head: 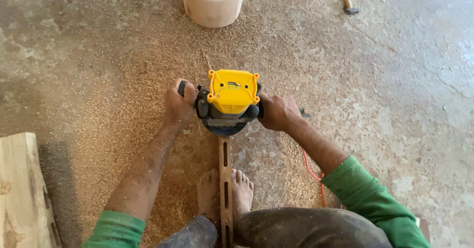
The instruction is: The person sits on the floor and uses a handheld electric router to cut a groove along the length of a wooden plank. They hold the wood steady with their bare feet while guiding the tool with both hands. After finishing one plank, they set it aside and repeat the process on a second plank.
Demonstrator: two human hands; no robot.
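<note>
- The left hand [178, 102] was clamped on the left handle of the yellow router [231, 100].
- The right hand [277, 112] was clamped on its right handle.
- The router sat on a slotted wooden strip [225, 179] above the sawdust-covered floor [123, 80], between bare feet [242, 191].

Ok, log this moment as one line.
left hand: grips router handle | right hand: grips other handle | router: on slotted wooden strip | floor: sawdust
</note>
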